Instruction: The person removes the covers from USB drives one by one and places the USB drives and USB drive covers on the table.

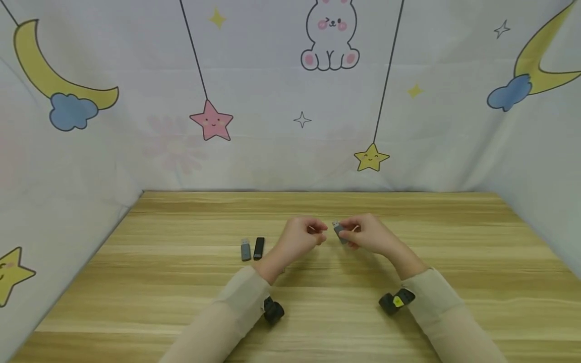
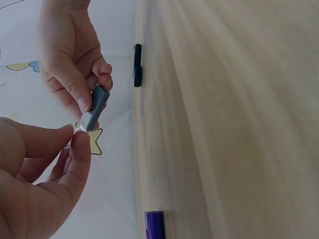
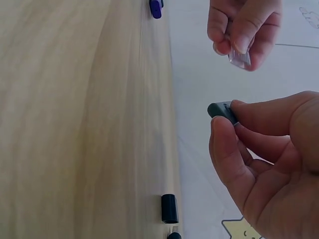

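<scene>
My right hand (image 1: 369,234) pinches a grey USB stick (image 1: 339,233) between thumb and fingers, its metal plug pointing toward my left hand (image 1: 301,237). In the right wrist view the left hand (image 3: 249,30) holds a small clear plastic cap (image 3: 240,59) between thumb and fingertips. The left wrist view has the grey stick (image 2: 96,107) tilted, its plug end close by the left fingertips (image 2: 79,142). Both hands are raised over the wooden table, near each other.
On the table (image 1: 317,322), left of my left hand, lie another grey USB stick (image 1: 245,250) with bare plug and a black stick (image 1: 258,248). A purple object (image 2: 155,225) shows in the left wrist view. A printed cloth (image 1: 272,161) hangs behind the table.
</scene>
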### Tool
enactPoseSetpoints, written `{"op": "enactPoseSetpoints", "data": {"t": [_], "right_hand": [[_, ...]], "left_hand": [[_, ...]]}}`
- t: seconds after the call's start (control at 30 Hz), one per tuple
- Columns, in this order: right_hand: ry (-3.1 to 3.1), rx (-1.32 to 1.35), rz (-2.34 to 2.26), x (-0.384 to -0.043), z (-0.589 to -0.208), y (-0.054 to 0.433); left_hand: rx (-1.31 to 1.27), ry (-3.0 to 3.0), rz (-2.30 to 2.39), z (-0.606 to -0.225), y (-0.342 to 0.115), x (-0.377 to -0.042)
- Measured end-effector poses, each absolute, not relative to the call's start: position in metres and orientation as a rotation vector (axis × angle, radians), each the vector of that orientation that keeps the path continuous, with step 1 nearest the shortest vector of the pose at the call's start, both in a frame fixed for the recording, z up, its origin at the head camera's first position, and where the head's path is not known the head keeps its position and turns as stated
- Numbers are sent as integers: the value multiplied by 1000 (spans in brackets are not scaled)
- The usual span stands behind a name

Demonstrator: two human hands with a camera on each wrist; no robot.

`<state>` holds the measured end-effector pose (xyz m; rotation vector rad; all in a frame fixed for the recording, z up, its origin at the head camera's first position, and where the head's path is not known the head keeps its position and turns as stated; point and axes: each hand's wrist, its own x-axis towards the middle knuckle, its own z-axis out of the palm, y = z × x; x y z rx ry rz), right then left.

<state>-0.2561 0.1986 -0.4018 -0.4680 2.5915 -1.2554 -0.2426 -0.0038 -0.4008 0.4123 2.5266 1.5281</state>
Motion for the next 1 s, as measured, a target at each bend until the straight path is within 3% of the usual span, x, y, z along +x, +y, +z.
{"op": "enactPoseSetpoints", "data": {"t": [1.0], "right_hand": [[2543,-374,-1092,-269,-408,189]], "left_hand": [[355,2571,1306,-416,15,-267]]}}
